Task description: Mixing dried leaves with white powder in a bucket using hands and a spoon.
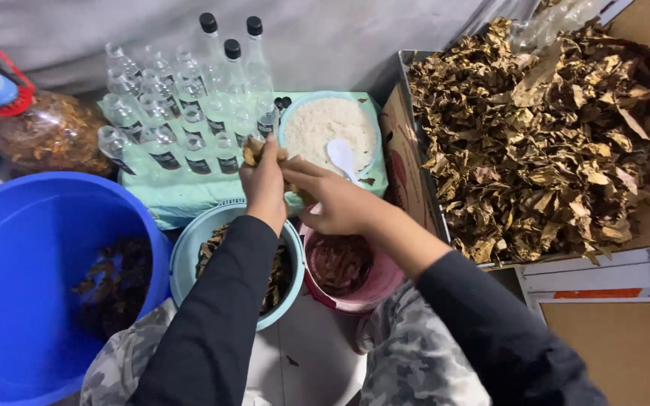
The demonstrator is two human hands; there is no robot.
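My left hand (263,180) is raised over the light blue bowl of dried leaves (189,248) and pinches a small clump of dried leaves (253,153) at its fingertips. My right hand (332,201) is beside it, fingers curled and touching the same clump near the rim of the teal bowl of white grains (329,124). A white spoon (341,156) lies in that bowl. Just past my hands stand several small clear glass bottles (182,113) on a pale green cloth; three have black caps.
A large blue bucket (16,248) with some dark leaves sits at the left. A pink bowl of reddish-brown strips (340,263) is under my right wrist. A metal tray heaped with dried leaves (543,128) fills the right. A jar with a blue cap (39,128) stands at far left.
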